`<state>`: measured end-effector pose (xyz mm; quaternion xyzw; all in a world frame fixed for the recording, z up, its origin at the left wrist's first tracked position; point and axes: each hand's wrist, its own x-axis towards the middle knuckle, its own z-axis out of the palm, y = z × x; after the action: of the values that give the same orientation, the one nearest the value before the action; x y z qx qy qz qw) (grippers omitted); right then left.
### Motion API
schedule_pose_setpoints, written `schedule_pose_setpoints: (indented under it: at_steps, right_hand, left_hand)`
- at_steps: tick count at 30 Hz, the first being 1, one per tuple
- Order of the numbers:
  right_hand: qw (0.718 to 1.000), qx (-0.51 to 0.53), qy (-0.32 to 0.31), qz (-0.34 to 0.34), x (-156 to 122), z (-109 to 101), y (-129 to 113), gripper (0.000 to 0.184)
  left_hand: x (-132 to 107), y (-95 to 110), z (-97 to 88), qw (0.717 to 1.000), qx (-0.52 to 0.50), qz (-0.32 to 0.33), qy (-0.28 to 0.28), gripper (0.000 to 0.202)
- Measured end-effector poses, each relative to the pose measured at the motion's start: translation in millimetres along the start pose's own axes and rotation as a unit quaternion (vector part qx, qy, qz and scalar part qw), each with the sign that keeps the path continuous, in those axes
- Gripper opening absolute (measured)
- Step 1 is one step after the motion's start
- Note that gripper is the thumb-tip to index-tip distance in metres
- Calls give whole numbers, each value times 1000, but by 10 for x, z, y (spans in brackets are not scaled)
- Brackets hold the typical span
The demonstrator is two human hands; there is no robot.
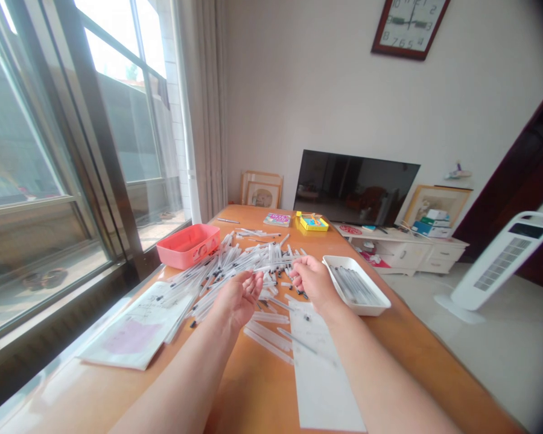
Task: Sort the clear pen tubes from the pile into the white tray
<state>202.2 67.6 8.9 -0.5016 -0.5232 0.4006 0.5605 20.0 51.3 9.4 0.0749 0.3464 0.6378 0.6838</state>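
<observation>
Clear ballpoint pens (253,259) lie in a loose crisscrossed heap, others aligned in a white tray (344,263).

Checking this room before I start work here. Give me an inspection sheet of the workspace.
Surface: wooden table, with a paper sheet on it.
Job's things: loose pens in a heap; more in a white tray.
Clutter: red box, papers, yellow box.
Hands: left hand and right hand open over the pens.
Cables: nothing seen.
Surroundings: window, TV, fan.
</observation>
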Motion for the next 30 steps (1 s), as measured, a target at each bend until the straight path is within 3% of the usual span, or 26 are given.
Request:
schedule_pose_setpoints:
  at_steps: [3, 7, 10, 14, 22, 30]
  right_hand:
    - [983, -181, 9, -31, 99, -129, 172, 15]
    - [913, -406, -22, -48, 134, -249, 327, 17]
    - [868, -490, -56, -55, 98, -256, 342, 22]
    - [835, -538, -88, -70, 60, -218, 305, 25]
    - [835, -540, -78, -69, 46, -196, 300, 17]
    - [843, -523, -111, -70, 22, -228, 284, 14]
  left_hand:
    - [3, 14, -7, 1000, 5, 10, -1, 15]
    - [17, 15, -20, 1000, 13, 17, -2, 14]
    - [26, 6, -29, 1000, 18, 19, -4, 13]
    - [28, 2, -29, 1000, 24, 17, -5, 13]
    - [38, 2, -20, 1000, 27, 9, 3, 13]
    - [30, -3, -21, 1000, 22, 5, -1, 15]
